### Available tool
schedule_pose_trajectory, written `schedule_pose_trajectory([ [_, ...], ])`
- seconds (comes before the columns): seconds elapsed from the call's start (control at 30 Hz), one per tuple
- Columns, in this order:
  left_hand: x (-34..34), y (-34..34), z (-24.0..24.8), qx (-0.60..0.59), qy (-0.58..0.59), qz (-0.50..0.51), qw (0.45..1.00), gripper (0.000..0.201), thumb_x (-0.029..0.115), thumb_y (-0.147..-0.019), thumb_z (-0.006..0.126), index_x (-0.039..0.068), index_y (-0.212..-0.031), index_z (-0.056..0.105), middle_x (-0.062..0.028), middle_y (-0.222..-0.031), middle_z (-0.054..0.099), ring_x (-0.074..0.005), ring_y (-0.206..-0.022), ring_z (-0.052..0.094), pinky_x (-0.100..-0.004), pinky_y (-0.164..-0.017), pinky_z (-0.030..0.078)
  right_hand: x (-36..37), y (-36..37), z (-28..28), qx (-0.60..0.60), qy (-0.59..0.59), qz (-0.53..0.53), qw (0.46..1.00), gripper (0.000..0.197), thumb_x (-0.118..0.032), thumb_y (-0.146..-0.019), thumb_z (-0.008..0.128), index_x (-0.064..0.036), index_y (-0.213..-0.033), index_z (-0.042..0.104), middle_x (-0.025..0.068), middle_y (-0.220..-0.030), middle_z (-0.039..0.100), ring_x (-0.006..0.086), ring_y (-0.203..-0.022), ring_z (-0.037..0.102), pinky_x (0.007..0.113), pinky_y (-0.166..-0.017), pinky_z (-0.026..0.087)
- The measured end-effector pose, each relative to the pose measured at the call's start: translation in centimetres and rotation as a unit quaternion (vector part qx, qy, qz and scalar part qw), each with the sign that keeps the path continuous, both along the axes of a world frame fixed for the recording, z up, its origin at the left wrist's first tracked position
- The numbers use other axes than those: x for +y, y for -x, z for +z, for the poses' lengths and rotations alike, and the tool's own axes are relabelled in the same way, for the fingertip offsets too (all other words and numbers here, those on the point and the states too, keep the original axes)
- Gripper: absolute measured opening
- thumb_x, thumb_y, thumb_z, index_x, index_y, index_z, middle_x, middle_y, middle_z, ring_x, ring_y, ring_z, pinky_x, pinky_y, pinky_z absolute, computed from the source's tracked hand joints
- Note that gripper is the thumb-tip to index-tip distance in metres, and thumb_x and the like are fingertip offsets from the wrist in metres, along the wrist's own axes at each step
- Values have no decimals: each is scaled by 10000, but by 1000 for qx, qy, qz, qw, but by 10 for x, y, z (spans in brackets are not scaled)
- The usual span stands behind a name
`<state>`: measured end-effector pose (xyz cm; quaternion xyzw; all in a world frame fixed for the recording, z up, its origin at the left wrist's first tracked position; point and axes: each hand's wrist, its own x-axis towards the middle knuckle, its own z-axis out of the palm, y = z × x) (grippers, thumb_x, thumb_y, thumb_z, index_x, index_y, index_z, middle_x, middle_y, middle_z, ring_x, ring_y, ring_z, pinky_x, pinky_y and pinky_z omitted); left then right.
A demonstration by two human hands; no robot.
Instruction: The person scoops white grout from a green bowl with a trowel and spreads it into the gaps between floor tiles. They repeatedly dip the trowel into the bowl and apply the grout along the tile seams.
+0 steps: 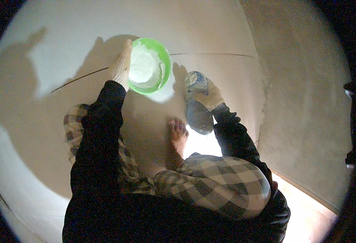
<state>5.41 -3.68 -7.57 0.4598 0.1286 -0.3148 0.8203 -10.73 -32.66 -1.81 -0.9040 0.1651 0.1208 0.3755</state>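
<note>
A bright green round bowl [166, 65] is in my left hand [121, 62], tilted so that its inside shows. White paste [143, 67] coats its bottom and part of its wall. My left hand wears a pale knit glove and closes on the bowl's left side; the fingertips are partly hidden. My right hand [213, 96], also in a pale glove, is closed at the right side of a long blue-grey thing [199, 115] with rounded ends. White smears mark its far end. Its exact kind is unclear, and the fingers blend into it.
A bare foot [178, 135] rests on the pale surface between my arms, beside a bent knee in checked trousers [226, 178]. Dark lines [80, 79] cross the pale surface [210, 32]. A rough-edged wall [303, 101] rises at the right. Bright light glares near the foot.
</note>
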Motion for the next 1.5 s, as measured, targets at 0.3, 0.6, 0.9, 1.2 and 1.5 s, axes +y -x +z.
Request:
schedule_pose_trajectory([
  [0.3, -31, -19, 13, 10, -58, 77, 995, 586, 544, -979, 439, 65, -1295, 557, -100, -1245, 630, -191, -1095, 624, -344, -958, 497, -26, 2, -16, -13, -69, -23, 997, 739, -240, -692, 855, -54, -1314, 502, 101, -1187, 638, 231, -1117, 597, 358, -974, 470],
  [0.6, -45, -14, 4, -24, -29, 57, 998, 579, 536, -983, 434, 63, -1295, 555, -100, -1245, 629, -191, -1095, 624, -344, -960, 497, -19, 30, -8, 23, -163, -100, 981, 732, -121, -755, 793, -63, -1388, 430, 127, -1284, 591, 203, -1166, 574, 344, -1004, 452],
  [0.9, -29, -16, 1, 3, 3, 41, 999, 573, 529, -988, 429, 62, -1295, 554, -100, -1245, 629, -191, -1094, 624, -343, -961, 497, 57, -56, 29, -123, 417, 346, 832, 778, 40, -776, 550, -150, -1485, 293, 131, -1494, 365, 427, -1338, 377, 424, -1042, 446],
  [1.2, -40, -22, 13, -22, -13, 34, 999, 566, 521, -992, 425, 60, -1295, 552, -101, -1245, 629, -191, -1094, 624, -342, -963, 497, -2, 9, 45, 48, 224, 318, 920, 720, -69, -806, 607, -201, -1460, 337, 119, -1371, 491, 328, -1207, 502, 390, -943, 504],
  [1.5, -40, -31, 34, 4, 4, 21, 1000, 559, 513, -997, 420, 58, -1295, 551, -101, -1244, 629, -192, -1093, 624, -341, -964, 496, -60, 17, 47, 166, -430, -53, 886, 687, -234, -770, 824, -32, -1328, 479, 118, -1188, 627, 210, -1099, 593, 365, -965, 475],
])
